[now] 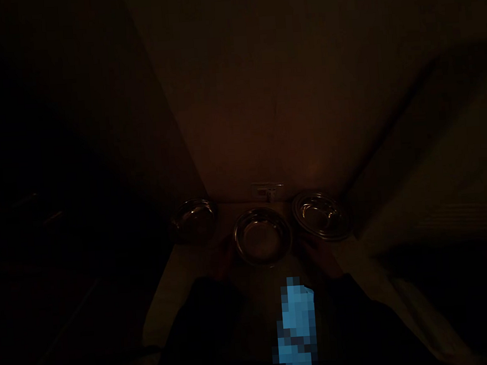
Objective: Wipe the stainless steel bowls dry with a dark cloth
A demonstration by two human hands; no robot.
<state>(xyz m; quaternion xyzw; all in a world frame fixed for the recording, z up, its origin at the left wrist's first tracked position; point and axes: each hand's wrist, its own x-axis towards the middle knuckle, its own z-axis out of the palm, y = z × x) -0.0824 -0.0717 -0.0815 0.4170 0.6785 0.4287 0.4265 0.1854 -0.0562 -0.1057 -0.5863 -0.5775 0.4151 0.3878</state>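
The scene is very dark. A round, shallow metal bowl (263,239) is in the middle of the view, its shiny rim catching a little light. My left hand (224,259) is at the bowl's left side, closed on the rim as far as the dark lets me see. On the opposite side my right hand (320,255) grips the bowl's right edge, its fingertips lost in shadow. Another metal bowl (194,220) sits beyond my left hand. To the right, a metal bowl (321,216) shows several rims, like a stack.
The bowls are over a pale tabletop (164,305) set against a wall (264,120). Low on that wall is a socket plate (267,192). A bright, pixelated blue patch (298,323) shows below the middle bowl. Deep shadow covers the left.
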